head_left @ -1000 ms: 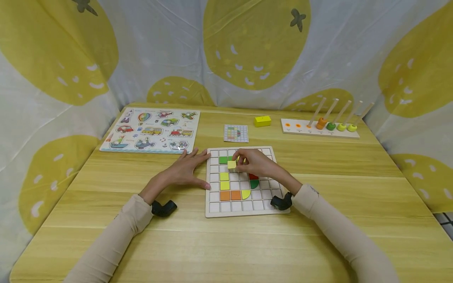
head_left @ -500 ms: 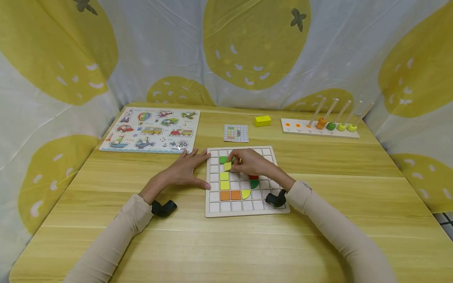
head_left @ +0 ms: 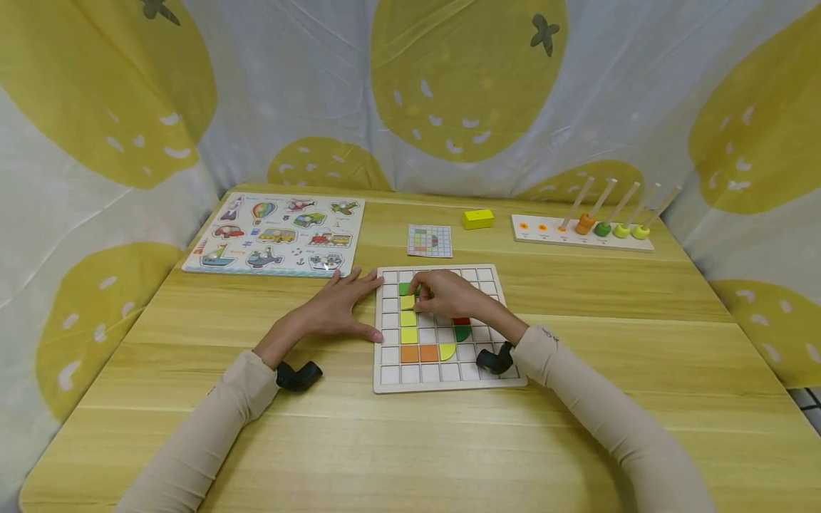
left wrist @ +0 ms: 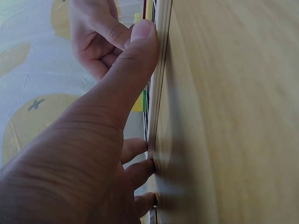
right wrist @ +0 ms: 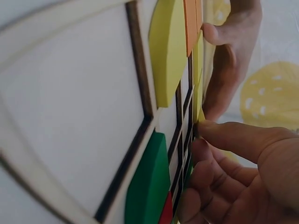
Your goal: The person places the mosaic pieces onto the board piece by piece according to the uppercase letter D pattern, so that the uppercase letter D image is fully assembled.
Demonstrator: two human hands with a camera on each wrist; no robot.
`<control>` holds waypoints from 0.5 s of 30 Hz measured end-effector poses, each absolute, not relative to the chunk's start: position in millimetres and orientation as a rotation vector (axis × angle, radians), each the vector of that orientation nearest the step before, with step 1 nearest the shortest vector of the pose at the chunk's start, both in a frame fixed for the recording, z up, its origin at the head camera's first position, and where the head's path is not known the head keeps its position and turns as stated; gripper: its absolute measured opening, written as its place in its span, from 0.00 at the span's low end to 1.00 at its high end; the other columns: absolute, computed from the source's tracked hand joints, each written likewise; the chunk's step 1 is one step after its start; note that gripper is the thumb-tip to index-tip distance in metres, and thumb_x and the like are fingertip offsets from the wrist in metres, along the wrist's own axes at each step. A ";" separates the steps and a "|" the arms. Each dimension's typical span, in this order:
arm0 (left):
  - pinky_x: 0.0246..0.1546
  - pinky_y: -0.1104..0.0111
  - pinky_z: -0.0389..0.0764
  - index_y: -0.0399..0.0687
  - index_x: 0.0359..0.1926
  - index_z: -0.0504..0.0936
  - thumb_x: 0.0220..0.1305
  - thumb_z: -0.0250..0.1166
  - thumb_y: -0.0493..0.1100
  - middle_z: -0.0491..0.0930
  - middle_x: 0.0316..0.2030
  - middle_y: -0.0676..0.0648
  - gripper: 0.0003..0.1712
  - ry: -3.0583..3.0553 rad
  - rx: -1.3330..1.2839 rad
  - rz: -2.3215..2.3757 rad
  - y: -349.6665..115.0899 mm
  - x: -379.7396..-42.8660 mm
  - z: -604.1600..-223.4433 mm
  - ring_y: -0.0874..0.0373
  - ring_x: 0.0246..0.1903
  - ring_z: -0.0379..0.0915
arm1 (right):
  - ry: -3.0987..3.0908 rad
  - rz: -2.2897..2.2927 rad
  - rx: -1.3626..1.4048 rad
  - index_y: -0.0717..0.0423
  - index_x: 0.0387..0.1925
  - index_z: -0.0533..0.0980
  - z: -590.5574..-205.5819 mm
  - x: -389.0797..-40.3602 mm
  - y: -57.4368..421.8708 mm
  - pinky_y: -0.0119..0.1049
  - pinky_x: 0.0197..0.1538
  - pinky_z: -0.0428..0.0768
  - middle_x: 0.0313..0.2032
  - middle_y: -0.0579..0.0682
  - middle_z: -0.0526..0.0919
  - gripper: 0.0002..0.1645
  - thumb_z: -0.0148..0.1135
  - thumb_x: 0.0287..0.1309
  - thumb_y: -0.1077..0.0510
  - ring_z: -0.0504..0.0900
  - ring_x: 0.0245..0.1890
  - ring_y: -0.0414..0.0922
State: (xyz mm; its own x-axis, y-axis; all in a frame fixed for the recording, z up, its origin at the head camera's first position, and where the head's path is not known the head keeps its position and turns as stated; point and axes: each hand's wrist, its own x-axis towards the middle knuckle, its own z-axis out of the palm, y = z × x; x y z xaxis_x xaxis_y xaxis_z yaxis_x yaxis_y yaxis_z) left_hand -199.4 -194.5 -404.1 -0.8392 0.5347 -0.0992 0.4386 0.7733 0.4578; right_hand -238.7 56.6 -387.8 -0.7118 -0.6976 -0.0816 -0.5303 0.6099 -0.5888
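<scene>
A wooden grid board lies on the table. My right hand pinches a yellow square tile low over the left part of the grid, just above two other yellow squares. Green tile shows at the top of that column, partly behind the fingers. Lower down are orange squares and a yellow quarter-circle; to the right, a green quarter-circle below a red tile. My left hand has its fingers spread, thumb and fingertips touching the board's left edge.
Behind the board lies a small printed pattern card, with a yellow block to its right. A vehicle picture puzzle lies at the back left. At the back right stands a peg board with coloured beads.
Carrying the yellow square, my right hand has shifted left and lowered it to the column above the other yellow squares. The left hand stays at the board's edge.
</scene>
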 end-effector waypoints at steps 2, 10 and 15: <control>0.70 0.44 0.29 0.50 0.74 0.55 0.43 0.68 0.74 0.48 0.74 0.44 0.63 2.742 0.764 0.625 -193.8 -199.6 -403.7 0.40 0.74 0.33 | 2.532 -0.777 -0.991 0.58 0.44 0.78 -388.0 -239.1 56.3 0.29 0.31 0.70 0.23 0.45 0.77 0.13 0.67 0.57 0.59 0.70 0.22 0.38; 0.69 0.43 0.29 0.50 0.74 0.55 0.43 0.69 0.73 0.48 0.74 0.44 0.63 2.742 0.765 0.629 -192.9 -199.1 -402.8 0.40 0.73 0.32 | 2.517 -0.794 -1.005 0.60 0.43 0.78 -386.3 -237.7 56.8 0.30 0.31 0.71 0.23 0.46 0.77 0.12 0.67 0.56 0.61 0.71 0.22 0.39; 0.69 0.44 0.28 0.49 0.74 0.55 0.43 0.69 0.73 0.48 0.74 0.44 0.63 2.738 0.774 0.631 -192.2 -200.3 -403.6 0.40 0.73 0.32 | 2.526 -0.809 -0.985 0.59 0.44 0.78 -383.2 -234.9 60.6 0.30 0.30 0.71 0.23 0.45 0.77 0.13 0.66 0.57 0.60 0.71 0.22 0.39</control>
